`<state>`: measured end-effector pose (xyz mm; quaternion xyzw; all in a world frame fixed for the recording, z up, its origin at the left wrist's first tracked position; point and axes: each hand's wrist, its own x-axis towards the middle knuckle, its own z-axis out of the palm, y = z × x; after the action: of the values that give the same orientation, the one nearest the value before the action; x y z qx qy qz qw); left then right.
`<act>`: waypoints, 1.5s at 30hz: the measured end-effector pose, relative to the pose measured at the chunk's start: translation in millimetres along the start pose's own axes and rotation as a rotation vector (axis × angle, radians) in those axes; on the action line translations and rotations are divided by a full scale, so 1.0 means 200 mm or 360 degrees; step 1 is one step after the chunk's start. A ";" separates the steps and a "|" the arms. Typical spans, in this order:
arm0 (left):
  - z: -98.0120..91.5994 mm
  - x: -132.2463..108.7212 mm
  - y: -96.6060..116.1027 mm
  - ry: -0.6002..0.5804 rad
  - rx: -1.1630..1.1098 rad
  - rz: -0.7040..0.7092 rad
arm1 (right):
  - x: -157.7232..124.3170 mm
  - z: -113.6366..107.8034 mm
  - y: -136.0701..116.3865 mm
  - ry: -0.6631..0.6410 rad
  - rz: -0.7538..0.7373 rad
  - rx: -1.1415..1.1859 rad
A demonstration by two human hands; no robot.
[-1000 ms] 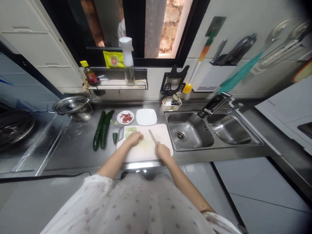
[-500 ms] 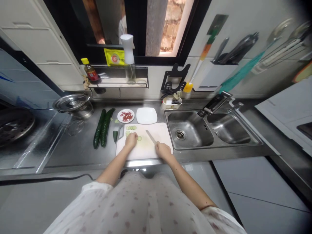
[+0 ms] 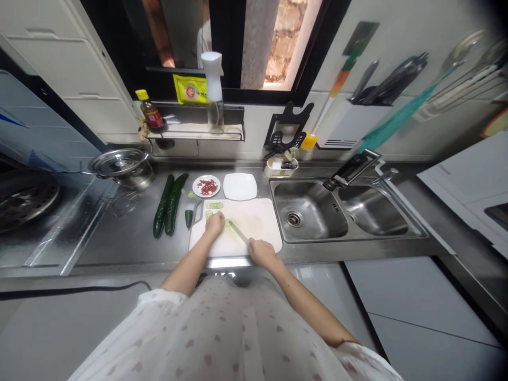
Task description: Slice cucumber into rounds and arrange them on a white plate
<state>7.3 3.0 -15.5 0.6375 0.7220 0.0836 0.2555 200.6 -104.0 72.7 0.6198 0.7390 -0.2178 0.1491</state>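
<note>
My right hand [image 3: 262,253] is wrapped round the handle of a knife [image 3: 239,233], whose tip touches or lies close to a cucumber slice [image 3: 228,223] on the white cutting board [image 3: 260,222]. To the left of that slice, my left hand [image 3: 215,224] rests on the board with its fingers closed; whatever is under them is too small to make out. Several thin cucumber slices [image 3: 215,205] lie at the board's upper left. Just left of the board is a cut cucumber end [image 3: 188,218], and beyond it are two whole cucumbers [image 3: 172,205].
Behind the board stand a white plate [image 3: 240,187] and a small plate of chopped red pieces [image 3: 207,186]. A double sink [image 3: 309,211] is at the right. A lidded steel pot [image 3: 137,172] stands at the left, below a shelf [image 3: 194,135] with bottles.
The knife has moved left, its tip now by the single slice, and my right hand has shifted slightly left with it. My left hand has stayed nearly in place.
</note>
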 end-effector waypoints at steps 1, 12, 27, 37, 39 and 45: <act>0.00 0.00 0.00 -0.0001 0.0000 -0.0004 | 0.00 0.00 0.00 -0.0002 -0.0001 0.0005; 0.00 0.01 -0.01 -0.0016 -0.0019 0.0000 | 0.02 0.01 -0.01 -0.0032 -0.0009 -0.0019; 0.01 0.02 -0.01 -0.0020 0.0004 -0.0008 | 0.06 0.02 0.00 -0.0092 -0.0053 -0.0037; 0.01 0.04 -0.01 -0.0024 -0.0017 -0.0025 | 0.07 -0.01 -0.02 -0.0110 -0.0076 -0.0038; 0.01 0.04 -0.01 -0.0032 -0.0034 -0.0024 | 0.07 -0.02 -0.03 -0.0109 -0.0094 -0.0030; 0.02 0.05 -0.02 -0.0035 -0.0065 -0.0035 | 0.10 -0.05 -0.06 -0.0138 -0.0081 -0.0006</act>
<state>5.3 11.4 -23.1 0.6251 0.7242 0.0885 0.2773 186.3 -83.9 72.3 0.5905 0.7479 -0.2466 0.1766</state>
